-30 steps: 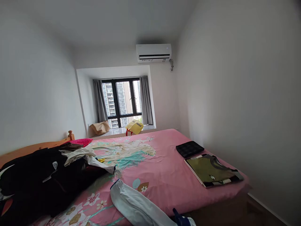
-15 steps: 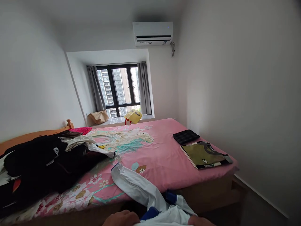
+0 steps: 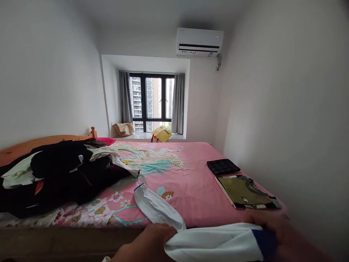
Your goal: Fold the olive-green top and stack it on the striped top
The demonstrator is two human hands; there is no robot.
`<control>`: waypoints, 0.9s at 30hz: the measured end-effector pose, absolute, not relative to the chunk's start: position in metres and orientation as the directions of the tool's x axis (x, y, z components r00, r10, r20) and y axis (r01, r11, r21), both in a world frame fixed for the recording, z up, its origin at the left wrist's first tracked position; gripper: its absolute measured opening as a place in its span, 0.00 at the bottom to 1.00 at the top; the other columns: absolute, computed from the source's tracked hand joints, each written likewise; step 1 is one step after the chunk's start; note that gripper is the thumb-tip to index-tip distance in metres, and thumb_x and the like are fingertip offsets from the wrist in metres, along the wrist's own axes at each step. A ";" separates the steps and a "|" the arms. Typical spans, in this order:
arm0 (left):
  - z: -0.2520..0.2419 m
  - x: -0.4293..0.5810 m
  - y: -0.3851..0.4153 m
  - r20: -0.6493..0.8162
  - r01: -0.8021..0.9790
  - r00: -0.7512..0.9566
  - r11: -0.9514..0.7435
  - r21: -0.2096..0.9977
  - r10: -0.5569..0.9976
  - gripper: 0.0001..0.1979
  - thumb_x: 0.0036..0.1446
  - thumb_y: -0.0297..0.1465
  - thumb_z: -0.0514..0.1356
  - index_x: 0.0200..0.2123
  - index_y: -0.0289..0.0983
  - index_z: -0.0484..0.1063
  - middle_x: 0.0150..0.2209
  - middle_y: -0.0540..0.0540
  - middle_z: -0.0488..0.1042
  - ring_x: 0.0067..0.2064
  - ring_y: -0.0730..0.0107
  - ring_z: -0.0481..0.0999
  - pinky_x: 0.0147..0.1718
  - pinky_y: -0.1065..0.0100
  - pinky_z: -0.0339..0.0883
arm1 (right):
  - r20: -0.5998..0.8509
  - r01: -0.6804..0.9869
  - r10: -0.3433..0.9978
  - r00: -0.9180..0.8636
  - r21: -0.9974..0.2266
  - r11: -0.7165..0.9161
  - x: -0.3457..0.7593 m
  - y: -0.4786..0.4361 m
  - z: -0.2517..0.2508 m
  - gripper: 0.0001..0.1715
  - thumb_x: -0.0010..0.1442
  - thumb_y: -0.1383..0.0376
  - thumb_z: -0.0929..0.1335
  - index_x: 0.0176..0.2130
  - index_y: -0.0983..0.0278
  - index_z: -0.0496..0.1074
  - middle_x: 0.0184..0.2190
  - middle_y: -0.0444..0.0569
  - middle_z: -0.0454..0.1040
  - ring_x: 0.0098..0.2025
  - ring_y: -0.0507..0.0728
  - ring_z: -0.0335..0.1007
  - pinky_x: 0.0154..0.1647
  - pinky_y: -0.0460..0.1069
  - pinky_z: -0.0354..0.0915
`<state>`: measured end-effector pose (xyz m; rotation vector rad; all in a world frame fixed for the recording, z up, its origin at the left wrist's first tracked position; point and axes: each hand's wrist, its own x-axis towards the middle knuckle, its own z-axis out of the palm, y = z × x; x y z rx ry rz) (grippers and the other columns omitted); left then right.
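A white garment (image 3: 215, 242) with dark blue trim is stretched between my two hands at the bottom of the head view. My left hand (image 3: 148, 243) is closed on its left part, fingers wrapped into the cloth. At the blue cuff on the right, my right hand (image 3: 272, 229) grips the fabric; it is dark and smeared by motion. One long white sleeve (image 3: 158, 205) runs from my left hand up over the bed's near edge and lies on the pink sheet. The lower part of the garment is out of frame.
On the pink bedsheet (image 3: 191, 185), a heap of dark clothes (image 3: 68, 174) lies at left. A folded olive garment (image 3: 245, 193) and a folded black checked cloth (image 3: 223, 166) lie at right. A yellow bag (image 3: 161, 134) and a brown paper bag (image 3: 123, 129) rest by the window.
My hands have risen and moved apart, and the blue cuff has gone right with my right hand. The bunched cloth is now stretched sideways. The view has shifted left.
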<state>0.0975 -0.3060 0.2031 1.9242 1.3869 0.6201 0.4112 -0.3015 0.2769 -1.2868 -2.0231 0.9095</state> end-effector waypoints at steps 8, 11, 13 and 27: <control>0.367 0.065 -0.268 0.787 0.884 -0.129 -0.289 0.367 0.603 0.20 0.49 0.24 0.53 0.45 0.37 0.74 0.43 0.45 0.75 0.46 0.62 0.72 0.45 0.66 0.64 | 0.781 0.817 0.603 -0.160 -0.238 0.526 0.420 -0.254 0.366 0.15 0.48 0.65 0.64 0.38 0.60 0.72 0.29 0.44 0.75 0.29 0.53 0.69 0.32 0.46 0.60; 0.396 0.073 -0.280 0.581 0.688 -0.055 -0.391 0.612 0.812 0.15 0.49 0.30 0.56 0.39 0.32 0.75 0.33 0.48 0.76 0.34 0.68 0.72 0.31 0.73 0.64 | 0.859 0.851 0.512 -0.026 -0.250 0.462 0.421 -0.257 0.381 0.13 0.49 0.63 0.66 0.37 0.60 0.72 0.27 0.44 0.73 0.26 0.52 0.66 0.29 0.45 0.59; 0.396 0.076 -0.287 0.342 0.686 0.126 -0.330 0.648 0.931 0.12 0.49 0.34 0.58 0.32 0.31 0.76 0.26 0.50 0.72 0.27 0.73 0.68 0.25 0.76 0.58 | 0.826 0.862 0.560 -0.057 -0.243 0.446 0.428 -0.252 0.374 0.11 0.48 0.62 0.66 0.35 0.60 0.72 0.24 0.42 0.72 0.24 0.51 0.64 0.27 0.45 0.58; 0.342 0.132 -0.263 0.056 0.459 0.191 -0.139 0.877 0.980 0.18 0.52 0.45 0.58 0.29 0.34 0.74 0.24 0.47 0.75 0.26 0.66 0.74 0.23 0.72 0.64 | 0.401 0.928 0.890 -0.218 -0.198 0.317 0.435 -0.190 0.291 0.15 0.57 0.67 0.61 0.43 0.62 0.71 0.36 0.50 0.76 0.39 0.59 0.71 0.36 0.50 0.59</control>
